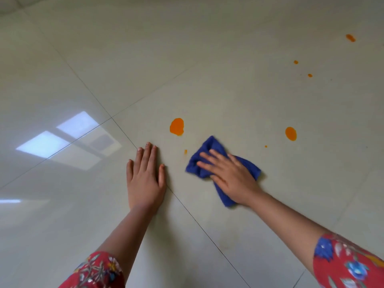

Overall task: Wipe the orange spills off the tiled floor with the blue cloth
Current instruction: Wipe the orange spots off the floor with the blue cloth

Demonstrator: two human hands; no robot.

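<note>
Indoor room, most likely a home; exact room type cannot be told. Evidence: glossy pale tiled floor (207, 69) of large square tiles with thin dark grout lines (83, 80). Floor reflects a paned window as bright patches (60, 136) toward its left edge, so daylight enters. Red floral sleeves (349, 265) suggest everyday household clothing. No furniture or walls in view; floor fills the frame.
</note>
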